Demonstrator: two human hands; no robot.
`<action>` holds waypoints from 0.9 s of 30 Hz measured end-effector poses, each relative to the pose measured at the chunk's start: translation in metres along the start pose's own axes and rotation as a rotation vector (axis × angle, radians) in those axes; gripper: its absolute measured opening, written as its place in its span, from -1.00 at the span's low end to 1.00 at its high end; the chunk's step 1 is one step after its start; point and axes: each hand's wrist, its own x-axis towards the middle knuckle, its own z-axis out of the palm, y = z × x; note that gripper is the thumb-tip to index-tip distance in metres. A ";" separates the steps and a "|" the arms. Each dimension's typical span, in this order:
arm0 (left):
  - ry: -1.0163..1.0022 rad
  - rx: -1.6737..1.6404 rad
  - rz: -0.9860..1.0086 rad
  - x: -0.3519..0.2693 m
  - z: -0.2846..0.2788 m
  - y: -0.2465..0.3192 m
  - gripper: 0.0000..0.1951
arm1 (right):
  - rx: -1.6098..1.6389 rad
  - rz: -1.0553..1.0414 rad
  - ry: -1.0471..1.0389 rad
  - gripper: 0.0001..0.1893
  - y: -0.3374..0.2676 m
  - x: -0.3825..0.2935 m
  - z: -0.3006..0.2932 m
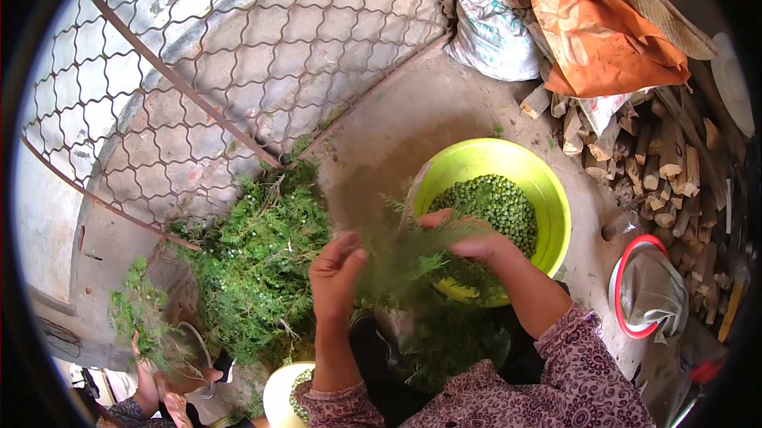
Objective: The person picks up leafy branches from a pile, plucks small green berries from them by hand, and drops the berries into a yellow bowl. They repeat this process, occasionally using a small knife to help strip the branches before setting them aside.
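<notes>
A blurred evergreen sprig (393, 255) with feathery leaves spans the space between my hands. My left hand (338, 267) has its fingers curled in at the sprig's left side; its exact grip is blurred. My right hand (470, 240) is over the near left part of a yellow-green plastic basin (556, 196), with its fingers among the foliage. Small round green berries (494, 205) lie in the basin. More cut greenery (455, 333) lies below my hands, near my legs. A large heap of leafy evergreen branches (256, 267) is left of my left hand.
Another person's hands (149, 389) hold a sprig at lower left, near a second basin (277, 392) with berries. A rusty wire mesh panel (238, 71) leans at upper left. Stacked firewood (667, 154), sacks (494, 35) and a red-rimmed basin (619, 291) stand right.
</notes>
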 end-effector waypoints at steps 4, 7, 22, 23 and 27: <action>-0.282 0.423 0.225 0.000 0.004 -0.009 -0.55 | 0.345 0.024 -0.052 -0.54 -0.016 -0.012 -0.019; -0.388 0.475 0.163 -0.008 0.022 -0.008 -0.57 | 0.164 -0.121 -0.204 -0.51 0.014 0.000 -0.020; -0.453 0.505 -0.314 -0.010 0.013 0.003 -0.87 | 0.544 -0.019 0.257 -0.58 0.001 0.001 -0.027; -0.372 0.434 -0.297 -0.009 0.011 0.005 -0.86 | 0.546 -0.021 0.253 -0.58 0.004 0.002 -0.027; -0.135 0.244 -0.188 -0.004 0.004 0.008 -0.86 | 0.682 0.097 0.490 -0.65 0.021 0.005 -0.024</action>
